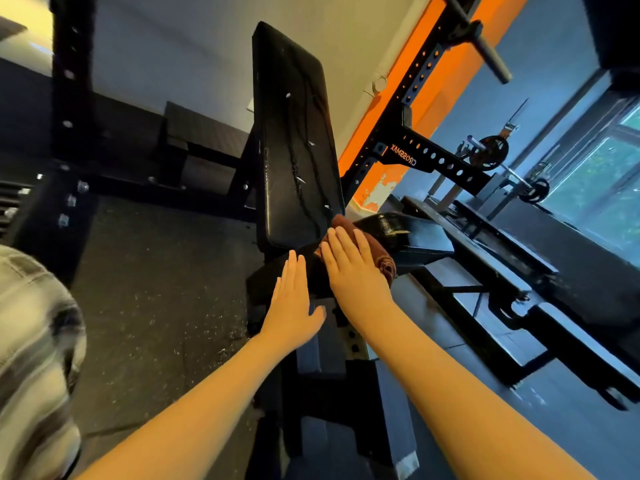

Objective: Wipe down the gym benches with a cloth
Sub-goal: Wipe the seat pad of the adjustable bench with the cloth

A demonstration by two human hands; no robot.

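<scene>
Pressing flat, the right hand [349, 271] covers the brown cloth [383, 261] where the backrest [294, 140] meets the seat [415, 237]. The left hand [291, 303] lies open and flat beside it, holding nothing.

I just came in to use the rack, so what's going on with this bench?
A person is wiping down the adjustable bench. Their right hand presses flat on a brown cloth at the joint where the raised backrest pad meets the seat pad. The left hand lies flat, fingers straight, just beside it on the bench. The backrest's black cover looks cracked. The Crossmax rack stands behind, untouched.
</scene>
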